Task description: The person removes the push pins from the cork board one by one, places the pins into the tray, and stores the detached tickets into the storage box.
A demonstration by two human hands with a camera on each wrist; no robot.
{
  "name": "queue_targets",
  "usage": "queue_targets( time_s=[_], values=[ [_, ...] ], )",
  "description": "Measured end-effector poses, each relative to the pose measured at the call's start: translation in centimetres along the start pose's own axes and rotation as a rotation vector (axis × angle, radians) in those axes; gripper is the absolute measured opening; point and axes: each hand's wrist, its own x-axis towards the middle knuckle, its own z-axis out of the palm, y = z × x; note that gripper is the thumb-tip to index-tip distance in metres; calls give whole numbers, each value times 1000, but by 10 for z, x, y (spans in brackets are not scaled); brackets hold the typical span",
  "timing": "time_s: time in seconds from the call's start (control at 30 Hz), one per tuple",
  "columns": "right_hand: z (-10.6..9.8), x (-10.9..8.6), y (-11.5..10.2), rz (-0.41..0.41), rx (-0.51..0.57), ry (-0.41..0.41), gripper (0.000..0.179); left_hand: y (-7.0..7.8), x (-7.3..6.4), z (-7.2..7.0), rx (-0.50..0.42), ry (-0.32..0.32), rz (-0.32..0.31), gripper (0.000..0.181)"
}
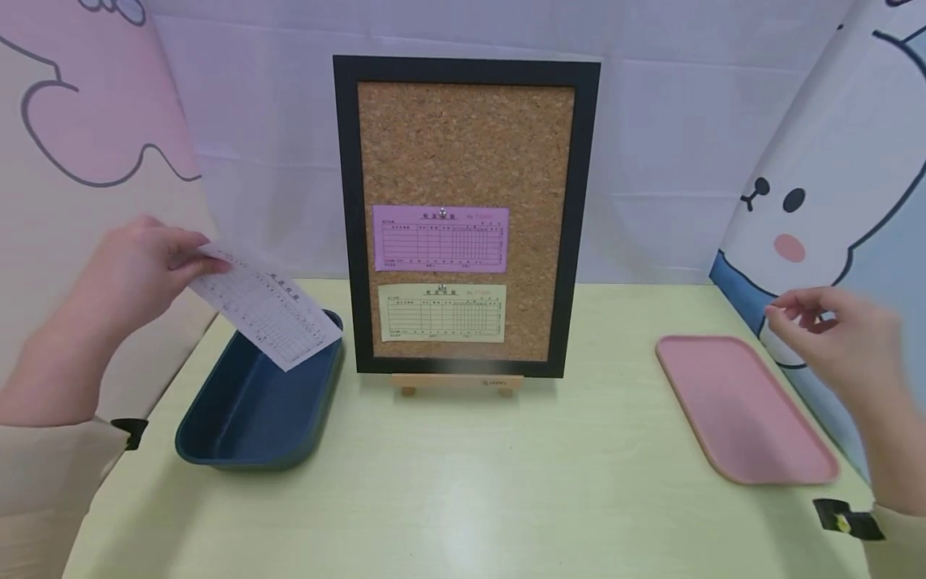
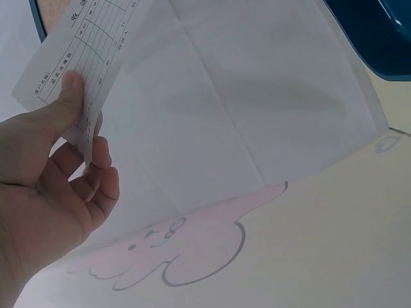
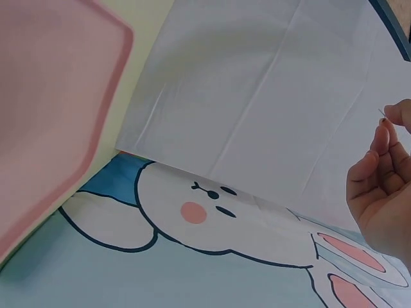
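Hands apart: left (image 1: 147, 269) pinches paper (image 1: 278, 314) near blue bin (image 1: 249, 406), right (image 1: 842, 334) a pin (image 3: 381, 113) near pink tray (image 1: 745, 406).

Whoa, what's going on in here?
A person's left hand holds a white printed slip near the blue tray. The right hand, up near the pink tray, pinches something tiny and thin, maybe a pin. On the corkboard, a purple slip is fastened above a pale yellow slip.
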Motion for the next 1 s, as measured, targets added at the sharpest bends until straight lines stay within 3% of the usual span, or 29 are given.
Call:
queue_targets(
  time_s=[0.4,0.53,0.77,0.87,1.0],
  values=[
    [22,-11,24,-44,45,-33,13,-21,0,17,35,-255,-12,26],
    [28,-15,31,-13,26,-103,19,-30,-1,24,40,-327,-20,29],
    [36,-18,42,31,18,-182,25,-39,-4,40,-10,-371,13,25],
    [42,-18,47,46,8,-211,26,-42,-5,47,-32,-412,-2,24],
    [50,-18,55,11,27,-232,21,-45,-6,58,-44,-443,-18,24]
  ],
)
